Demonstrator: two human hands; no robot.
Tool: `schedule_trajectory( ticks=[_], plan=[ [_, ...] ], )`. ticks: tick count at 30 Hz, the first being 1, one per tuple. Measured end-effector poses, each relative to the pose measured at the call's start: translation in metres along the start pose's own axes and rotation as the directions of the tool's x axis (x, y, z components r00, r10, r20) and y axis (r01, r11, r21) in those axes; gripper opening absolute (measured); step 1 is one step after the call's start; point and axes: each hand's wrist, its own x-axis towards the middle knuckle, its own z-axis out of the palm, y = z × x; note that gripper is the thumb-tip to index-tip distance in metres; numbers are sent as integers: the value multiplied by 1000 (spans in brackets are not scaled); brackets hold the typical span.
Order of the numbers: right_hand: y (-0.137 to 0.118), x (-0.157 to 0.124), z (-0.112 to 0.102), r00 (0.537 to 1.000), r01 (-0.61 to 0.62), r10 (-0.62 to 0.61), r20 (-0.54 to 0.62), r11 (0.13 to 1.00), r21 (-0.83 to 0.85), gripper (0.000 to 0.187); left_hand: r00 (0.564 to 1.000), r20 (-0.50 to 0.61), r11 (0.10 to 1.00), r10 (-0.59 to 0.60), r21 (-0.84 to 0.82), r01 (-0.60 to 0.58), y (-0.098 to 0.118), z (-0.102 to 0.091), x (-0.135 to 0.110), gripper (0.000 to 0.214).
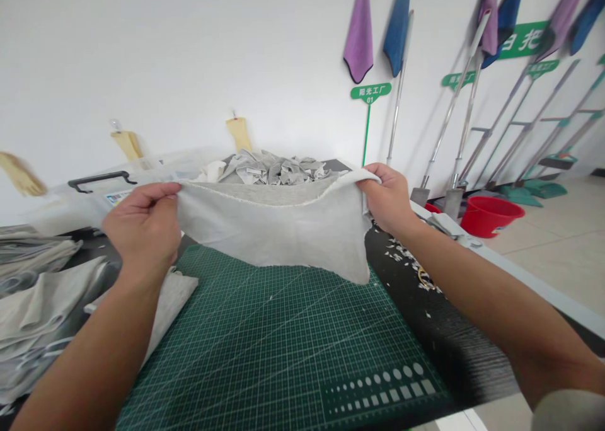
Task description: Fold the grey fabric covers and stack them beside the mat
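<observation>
I watch the left hand and right hand gripping the top corners of a pale grey fabric piece, lifted above a green cutting mat at lower center of the frame.

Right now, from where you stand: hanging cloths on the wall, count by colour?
Purple cloths: 3
Blue cloths: 3
Total in view: 6
</observation>
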Motion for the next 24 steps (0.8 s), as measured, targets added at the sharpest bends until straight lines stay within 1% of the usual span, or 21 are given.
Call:
schedule_trajectory(
  ticks=[2, 4, 6, 7, 8, 9, 10, 11, 12, 13, 14, 16, 17, 18, 20, 22, 24],
  plan=[
    [-14, 1, -2, 999, -25, 23, 24, 998, 61, 12, 998, -56, 992, -15, -122, 8, 7, -4, 0, 26],
    [-22, 4, -3, 996, -69, 63, 68, 995, 79, 14, 997, -74, 980, -32, -196, 17, 14, -8, 2, 27],
    [-19, 8, -3, 983, -131, 126, 135, 991, 33, 19, 994, -53, 980, -93, -183, 82, 15, -10, 6, 30],
    [-11, 9, -2, 972, -161, 162, 170, 987, -18, 23, 988, -15, 978, -151, -146, 147, 12, -9, 7, 31],
    [0, 9, 1, 954, -195, 212, 214, 976, -96, 26, 973, 48, 970, -226, -84, 229, 6, -7, 7, 32],
    [13, 8, 4, 938, -219, 263, 228, 955, -199, 27, 941, 132, 950, -311, 2, 313, -3, -4, 6, 33],
    [29, 6, 8, 927, -217, 296, 229, 924, -316, 28, 890, 230, 919, -394, 109, 379, -14, 1, 3, 34],
    [46, 1, 12, 916, -203, 327, 233, 877, -435, 28, 823, 335, 886, -459, 242, 395, -28, 7, -2, 36],
    [63, -4, 16, 898, -176, 357, 257, 826, -535, 27, 765, 408, 856, -498, 372, 358, -43, 13, -9, 38],
    [78, -11, 20, 870, -149, 400, 289, 771, -619, 29, 713, 490, 840, -501, 473, 265, -59, 19, -18, 39],
    [93, -19, 23, 834, -127, 455, 313, 710, -693, 37, 678, 532, 836, -507, 497, 235, -73, 24, -29, 40],
    [114, -36, 27, 802, -107, 486, 349, 691, -715, 48, 630, 579, 825, -518, 531, 191, -98, 31, -51, 42],
    [121, -45, 27, 792, -93, 489, 366, 689, -718, 49, 605, 625, 823, -493, 561, 91, -107, 32, -62, 43],
    [125, -52, 28, 790, -63, 473, 390, 695, -716, 49, 585, 667, 831, -462, 556, 24, -114, 32, -71, 44],
    [128, -65, 28, 787, 57, 404, 467, 705, -707, 46, 540, 738, 838, -405, 536, -104, -123, 31, -85, 43],
    [124, -74, 30, 760, 200, 327, 562, 705, -681, 42, 510, 772, 836, -380, 523, -168, -126, 29, -93, 43],
    [117, -82, 34, 714, 313, 275, 644, 698, -644, 41, 494, 777, 825, -390, 533, -188, -128, 28, -94, 42]
  ],
)
